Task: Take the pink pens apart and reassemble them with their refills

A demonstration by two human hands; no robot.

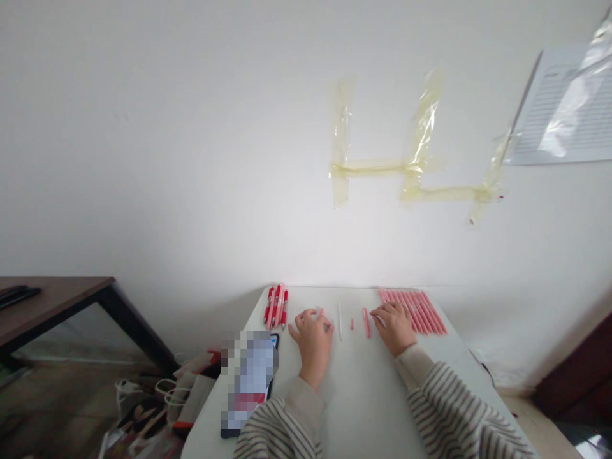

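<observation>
A row of separate pen parts lies between my hands on the white table (363, 395). My left hand (313, 338) is closed, its fingers curled around a small pink pen part (322, 312) that they mostly hide. Just right of it lie a thin white ink refill (340, 320), a short pink piece (352, 324) and a longer pink pen barrel (366, 322). My right hand (396, 326) rests with its fingers apart, fingertips close beside the barrel; whether they touch it I cannot tell. Its back partly covers a row of pink pen pieces (423, 312).
Several red and pink pens (276, 307) lie at the table's far left. A phone (251, 382) sits on the left edge, its screen blurred. Behind is a white wall (215, 159) with yellowed tape (375, 169). Bags (186, 389) stand on the floor beside a brown desk (71, 290).
</observation>
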